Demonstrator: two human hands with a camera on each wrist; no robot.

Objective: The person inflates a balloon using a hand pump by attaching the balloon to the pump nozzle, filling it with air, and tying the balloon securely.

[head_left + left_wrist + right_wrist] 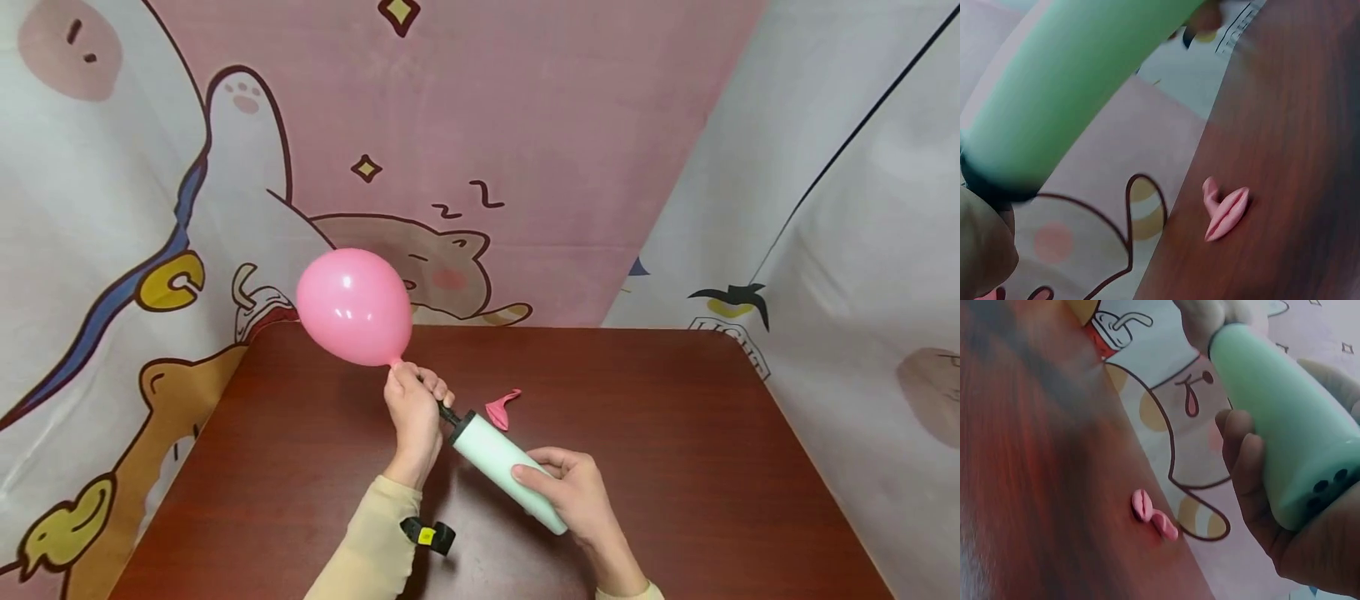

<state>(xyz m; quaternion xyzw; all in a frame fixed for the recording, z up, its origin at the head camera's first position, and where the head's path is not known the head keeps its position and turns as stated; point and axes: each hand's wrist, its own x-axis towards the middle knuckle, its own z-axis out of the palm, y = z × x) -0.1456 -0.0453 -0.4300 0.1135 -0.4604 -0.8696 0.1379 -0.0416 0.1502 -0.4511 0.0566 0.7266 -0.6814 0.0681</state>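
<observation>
A round, inflated pink balloon (354, 307) stands up from my left hand (416, 412), whose fingers pinch its neck and the black end of a hand pump. The pump (506, 468) has a mint-green barrel and slants down to the right above the table. Around the lower part of that barrel curls my right hand (573, 492), thumb on the near side. In the right wrist view small dark holes show in the base of the pump (1297, 456). The balloon's neck and the nozzle are mostly hidden by the left fingers.
A limp, uninflated pink balloon (502, 409) lies on the brown wooden table (675, 433), just beyond the pump. A black band with a yellow patch (427, 535) sits at the left wrist. Cartoon-printed cloth (570, 150) hangs behind the table and at both sides.
</observation>
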